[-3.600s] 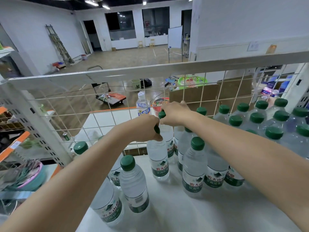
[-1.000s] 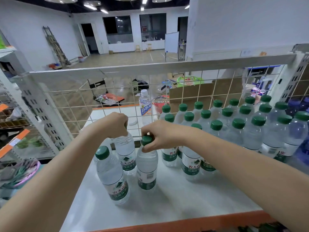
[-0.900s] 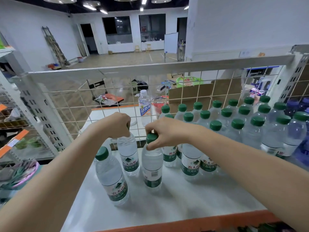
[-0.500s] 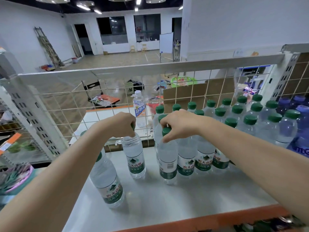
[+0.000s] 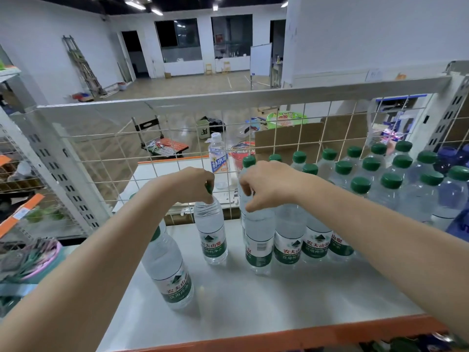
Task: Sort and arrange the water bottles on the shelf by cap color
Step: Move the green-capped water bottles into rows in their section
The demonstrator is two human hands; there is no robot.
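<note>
A green-capped bottle (image 5: 213,232) is grasped at its cap by the left hand (image 5: 194,185), while at 3 o'clock the right hand (image 5: 269,185) is held loosely curled above another bottle (image 5: 258,240), grasping nothing.

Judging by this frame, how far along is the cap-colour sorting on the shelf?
Mostly done: the green-capped block stands packed in rows at right, purple-tinted bottles beyond it. In hand: the left hand pinches the cap of a separate bottle; the right hand hovers over the bottle at the block's left end, its grip unclear. Left: that bottle and the front-left bottle stand apart from the block.
</note>
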